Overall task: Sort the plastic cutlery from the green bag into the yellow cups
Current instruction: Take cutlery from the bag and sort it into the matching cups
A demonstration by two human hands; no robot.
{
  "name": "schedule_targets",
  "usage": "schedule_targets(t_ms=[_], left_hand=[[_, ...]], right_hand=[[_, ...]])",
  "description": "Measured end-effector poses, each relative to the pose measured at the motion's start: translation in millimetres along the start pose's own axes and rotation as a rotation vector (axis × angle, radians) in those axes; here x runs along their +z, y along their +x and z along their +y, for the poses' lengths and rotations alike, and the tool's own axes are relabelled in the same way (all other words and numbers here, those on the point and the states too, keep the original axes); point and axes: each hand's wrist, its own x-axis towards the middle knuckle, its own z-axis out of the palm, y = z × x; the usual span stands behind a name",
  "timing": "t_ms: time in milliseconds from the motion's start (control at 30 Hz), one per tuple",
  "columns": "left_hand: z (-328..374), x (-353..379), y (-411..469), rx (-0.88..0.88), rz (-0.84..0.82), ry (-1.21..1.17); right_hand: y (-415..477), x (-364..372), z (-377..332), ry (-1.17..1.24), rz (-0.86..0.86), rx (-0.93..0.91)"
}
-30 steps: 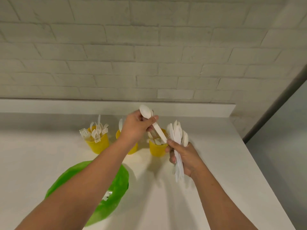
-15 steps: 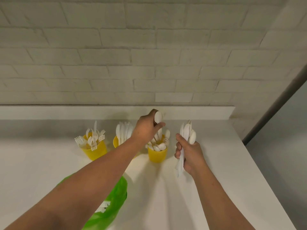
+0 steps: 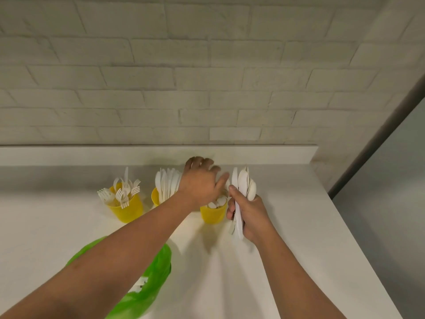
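Sorting looks well along, judging by cups. Fork cup bristling with forks. Green bag slumped on counter at front, contents unreadable. Knife cup packed, half hidden by arm. Left hand above spoon cup, fingers loosely spread, nothing visible in it. Right hand grips upright bundle of spoons and knives beside that cup. Left to sort: bundle, plus any bag remainder.
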Motion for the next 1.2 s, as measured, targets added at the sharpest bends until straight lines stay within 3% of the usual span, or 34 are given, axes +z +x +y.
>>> schedule_targets(t_ms=[67, 133, 200, 367, 600, 900, 1200], left_hand=[[13, -29, -1, -0.159, 0.005, -0.370], [23, -47, -8, -0.296, -0.172, -0.809], [29, -52, -20, -0.304, -0.270, -0.924], [24, -48, -37, -0.393, -0.105, -1.107], [20, -47, -42, -0.467, -0.173, -1.253], [32, -38, -54, -0.549, -0.097, -1.302], [39, -27, -55, -0.528, -0.212, -1.195]], right_hand=[[-3, 3, 0, -0.074, 0.020, -0.026], [-6, 6, 1, -0.112, 0.030, -0.038], [-10, 10, 4, -0.115, 0.025, -0.042], [-20, 15, 3, -0.036, -0.043, 0.013], [-34, 14, 5, -0.012, -0.107, 0.054], [-41, 12, 5, -0.141, 0.096, 0.030], [-34, 6, 0, -0.200, 0.155, 0.158]])
